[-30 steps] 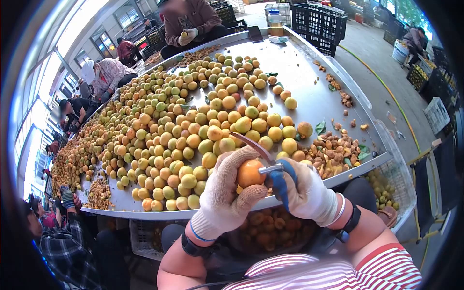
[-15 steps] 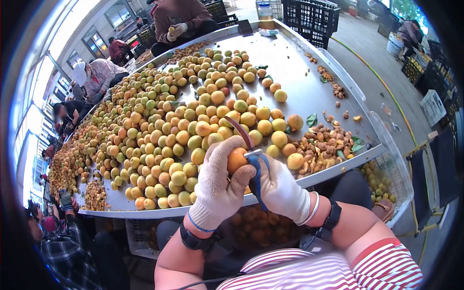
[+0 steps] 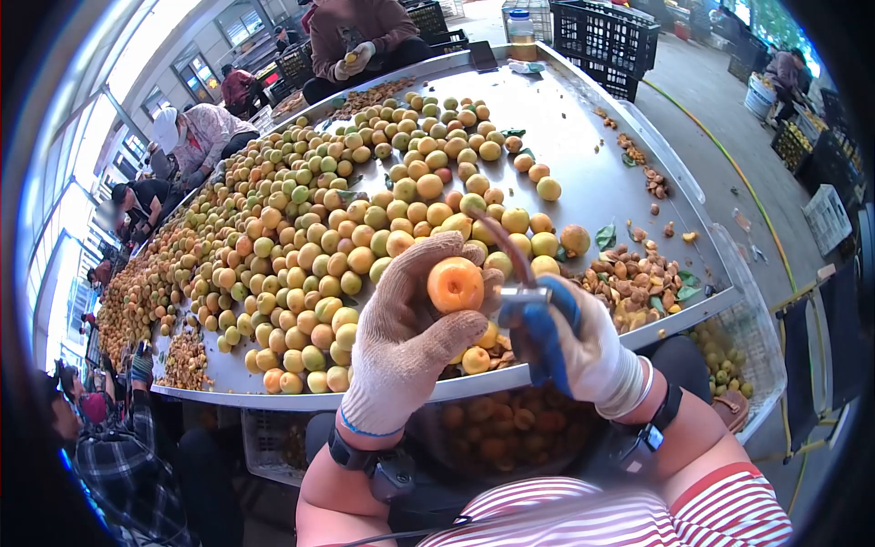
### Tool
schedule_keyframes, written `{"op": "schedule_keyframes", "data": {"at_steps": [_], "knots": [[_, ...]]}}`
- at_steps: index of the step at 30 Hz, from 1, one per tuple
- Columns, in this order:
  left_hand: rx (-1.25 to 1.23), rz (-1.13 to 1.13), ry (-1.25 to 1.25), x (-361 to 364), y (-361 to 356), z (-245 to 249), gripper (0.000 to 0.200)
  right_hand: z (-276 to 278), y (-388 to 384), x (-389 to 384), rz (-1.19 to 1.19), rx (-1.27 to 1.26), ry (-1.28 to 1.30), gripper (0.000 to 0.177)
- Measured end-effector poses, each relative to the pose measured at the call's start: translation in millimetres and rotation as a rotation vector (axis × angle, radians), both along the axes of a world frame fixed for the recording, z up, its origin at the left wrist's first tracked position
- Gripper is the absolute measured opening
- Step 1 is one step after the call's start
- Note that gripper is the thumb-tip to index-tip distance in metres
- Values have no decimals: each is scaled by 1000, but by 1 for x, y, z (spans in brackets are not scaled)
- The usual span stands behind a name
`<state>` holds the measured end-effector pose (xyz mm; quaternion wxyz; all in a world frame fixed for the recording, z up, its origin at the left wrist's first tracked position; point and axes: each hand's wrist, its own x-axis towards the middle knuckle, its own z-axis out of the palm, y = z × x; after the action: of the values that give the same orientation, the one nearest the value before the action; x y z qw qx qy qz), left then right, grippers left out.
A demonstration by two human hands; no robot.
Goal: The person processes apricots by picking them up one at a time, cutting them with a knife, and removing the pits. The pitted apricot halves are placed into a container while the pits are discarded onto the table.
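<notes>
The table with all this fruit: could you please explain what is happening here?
The person's left hand holds up a fruit, a small hollow showing in it. The right hand grips a tool with a metal end, just beside the fruit. Many more fruits lie on the table, with a heap of brown pieces at its near right. Across it, another person holds something small.

Seriously loaded table
Left hand cups an orange fruit with a small dark hollow, right hand grips a blue-and-metal tool.
</notes>
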<state>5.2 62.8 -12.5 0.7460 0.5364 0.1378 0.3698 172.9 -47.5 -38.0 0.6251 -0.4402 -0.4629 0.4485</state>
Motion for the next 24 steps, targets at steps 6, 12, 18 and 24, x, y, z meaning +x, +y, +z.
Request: {"op": "schedule_keyframes", "data": {"at_steps": [6,12,18,24], "knots": [[200,71,11,-2,-1,0,67,-10,2,-6,-69,180,-396,17],[324,150,-20,-3,-2,-4,68,-20,6,-14,-198,379,-623,24],[486,225,-34,-4,-2,1,68,-24,7,-14,-210,423,-681,26],[246,168,-103,-5,-6,-4,61,-30,12,-21,-288,447,-806,27]]}}
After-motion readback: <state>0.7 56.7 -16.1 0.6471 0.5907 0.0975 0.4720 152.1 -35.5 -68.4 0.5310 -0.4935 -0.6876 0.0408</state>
